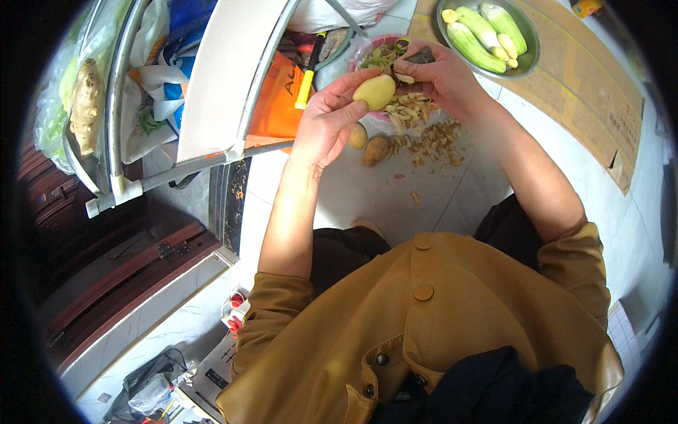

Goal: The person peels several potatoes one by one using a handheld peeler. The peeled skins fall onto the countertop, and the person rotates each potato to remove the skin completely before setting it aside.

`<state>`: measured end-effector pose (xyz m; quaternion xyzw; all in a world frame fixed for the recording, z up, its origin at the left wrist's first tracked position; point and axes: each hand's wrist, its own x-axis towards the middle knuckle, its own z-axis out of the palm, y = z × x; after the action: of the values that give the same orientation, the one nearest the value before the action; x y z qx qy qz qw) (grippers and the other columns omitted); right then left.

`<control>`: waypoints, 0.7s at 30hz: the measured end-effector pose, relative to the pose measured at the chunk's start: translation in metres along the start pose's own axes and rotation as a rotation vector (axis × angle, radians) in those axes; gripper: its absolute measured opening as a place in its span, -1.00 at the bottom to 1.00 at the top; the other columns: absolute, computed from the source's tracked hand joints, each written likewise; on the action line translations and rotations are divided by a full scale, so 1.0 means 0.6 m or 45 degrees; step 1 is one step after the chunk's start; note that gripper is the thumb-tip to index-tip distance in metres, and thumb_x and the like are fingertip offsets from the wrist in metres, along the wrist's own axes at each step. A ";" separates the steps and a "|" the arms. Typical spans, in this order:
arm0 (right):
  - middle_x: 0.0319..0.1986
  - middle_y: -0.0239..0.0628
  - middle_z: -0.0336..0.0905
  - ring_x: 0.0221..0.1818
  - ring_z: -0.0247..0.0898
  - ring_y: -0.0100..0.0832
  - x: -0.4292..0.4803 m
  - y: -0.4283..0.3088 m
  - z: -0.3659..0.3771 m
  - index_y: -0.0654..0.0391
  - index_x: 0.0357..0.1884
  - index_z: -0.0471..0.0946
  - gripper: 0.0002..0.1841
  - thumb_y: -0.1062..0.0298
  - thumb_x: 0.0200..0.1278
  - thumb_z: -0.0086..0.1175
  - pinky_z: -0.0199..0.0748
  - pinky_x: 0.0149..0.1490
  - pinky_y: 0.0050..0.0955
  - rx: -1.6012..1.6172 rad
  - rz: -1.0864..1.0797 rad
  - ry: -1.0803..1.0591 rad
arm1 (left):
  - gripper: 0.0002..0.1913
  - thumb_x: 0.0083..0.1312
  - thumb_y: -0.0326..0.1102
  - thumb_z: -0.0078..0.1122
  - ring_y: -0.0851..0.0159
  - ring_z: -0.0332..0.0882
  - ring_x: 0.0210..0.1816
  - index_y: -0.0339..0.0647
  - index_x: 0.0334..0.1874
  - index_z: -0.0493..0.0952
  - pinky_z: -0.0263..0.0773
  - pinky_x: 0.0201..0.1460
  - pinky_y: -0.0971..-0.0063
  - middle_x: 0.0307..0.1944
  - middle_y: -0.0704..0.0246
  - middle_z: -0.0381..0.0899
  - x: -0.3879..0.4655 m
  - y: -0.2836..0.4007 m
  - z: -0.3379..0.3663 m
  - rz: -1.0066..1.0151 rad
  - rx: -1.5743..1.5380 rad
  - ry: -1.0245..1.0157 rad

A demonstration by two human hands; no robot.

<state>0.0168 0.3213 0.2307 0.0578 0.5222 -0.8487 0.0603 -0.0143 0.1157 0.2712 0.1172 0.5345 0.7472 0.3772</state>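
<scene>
A peeled yellow potato point(374, 93) rests in my left hand point(331, 114), between the thumb and fingers. My right hand point(447, 79) grips a dark flat tool point(421, 56), perhaps a knife blade; its handle is hidden by the hand. A pale slice of peel point(404, 78) shows by the right fingertips, close to the potato. Below both hands stands a pink basin point(389, 39) lined with clear plastic, holding green and tan peelings point(408, 110). On the floor near my left wrist lie two unpeeled potatoes, one lighter point(357, 137) and one browner point(375, 150).
Scattered peelings point(437, 143) cover floor tiles beside the basin. A steel bowl point(534, 47) of peeled green gourds and small yellow pieces sits on flattened cardboard point(598, 106). Left, a metal-framed rack point(185, 172) carries a ginger root point(86, 108); an orange bag point(278, 100) hangs near a yellow-handled tool point(304, 87).
</scene>
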 end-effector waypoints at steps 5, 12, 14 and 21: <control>-0.24 -0.34 0.58 -0.24 0.53 -0.49 0.001 0.002 0.005 0.20 -0.24 0.58 -0.78 0.30 0.17 0.27 0.48 -0.15 -0.57 0.159 -0.041 0.088 | -0.57 0.41 -0.46 -0.08 0.16 0.41 0.19 -0.46 0.29 0.23 0.29 0.32 0.29 0.17 0.11 0.40 0.008 -0.013 0.012 -0.043 -0.514 0.104; -0.25 -0.27 0.60 -0.26 0.56 -0.49 0.000 0.000 0.007 0.22 -0.23 0.57 -0.82 0.36 0.19 0.23 0.52 -0.20 -0.59 -0.378 -0.265 0.007 | -0.62 0.44 -0.41 -0.11 0.19 0.48 0.08 -0.44 0.25 0.30 0.43 0.18 0.32 0.13 0.12 0.43 0.008 -0.032 0.018 0.080 -0.072 0.229; -0.25 -0.28 0.60 -0.28 0.57 -0.49 -0.003 -0.003 0.008 0.22 -0.20 0.56 -0.81 0.38 0.19 0.22 0.53 -0.20 -0.57 -0.010 -0.059 0.014 | -0.62 0.44 -0.41 -0.09 0.20 0.49 0.08 -0.43 0.26 0.30 0.44 0.16 0.33 0.13 0.13 0.44 0.005 -0.031 0.012 0.045 -0.208 0.143; -0.26 -0.32 0.60 -0.27 0.56 -0.49 0.001 -0.003 0.009 0.23 -0.14 0.54 -0.76 0.37 0.19 0.23 0.53 -0.15 -0.56 0.165 -0.020 0.092 | -0.61 0.42 -0.42 -0.07 0.24 0.45 0.12 -0.35 0.27 0.32 0.38 0.20 0.35 0.15 0.23 0.44 0.009 -0.031 0.008 0.060 -0.468 0.165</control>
<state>0.0158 0.3173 0.2349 0.0881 0.4685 -0.8785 0.0308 -0.0071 0.1253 0.2551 0.0106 0.4095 0.8468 0.3394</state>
